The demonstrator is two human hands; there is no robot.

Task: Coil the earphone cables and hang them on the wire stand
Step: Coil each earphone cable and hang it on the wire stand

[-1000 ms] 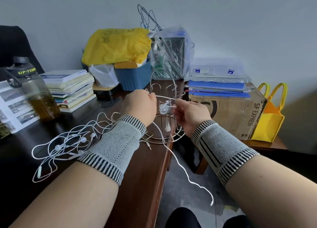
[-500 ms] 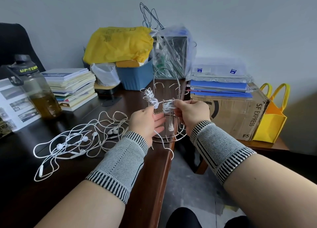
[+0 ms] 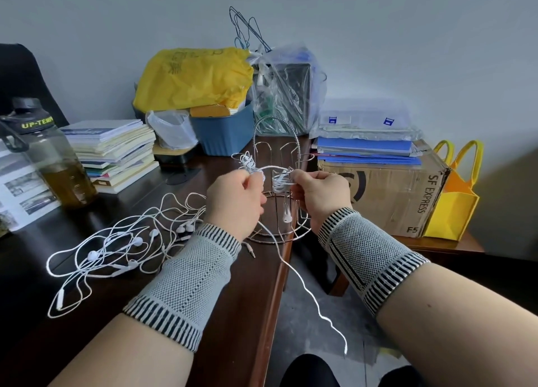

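Note:
A metal wire stand (image 3: 276,150) stands at the dark table's right edge. My right hand (image 3: 320,194) pinches a small white coil of earphone cable (image 3: 279,179) in front of the stand, with an earbud (image 3: 287,215) dangling below it. My left hand (image 3: 234,204) holds the same cable just left of the coil; its loose end (image 3: 320,313) trails down past the table edge. Another coiled earphone (image 3: 247,160) hangs on a left hook of the stand. A tangle of white earphones (image 3: 122,241) lies on the table to the left.
A large water bottle (image 3: 55,165) and a stack of books (image 3: 113,150) stand at the left. A blue basket (image 3: 224,130) with a yellow bag, a plastic-wrapped box, a cardboard box (image 3: 387,194) with folders and a yellow tote (image 3: 454,203) crowd the back and right.
My left hand has risen and closed on the cable beside the coil. The loose end has swung back down past the table edge. My right hand stays at the coil.

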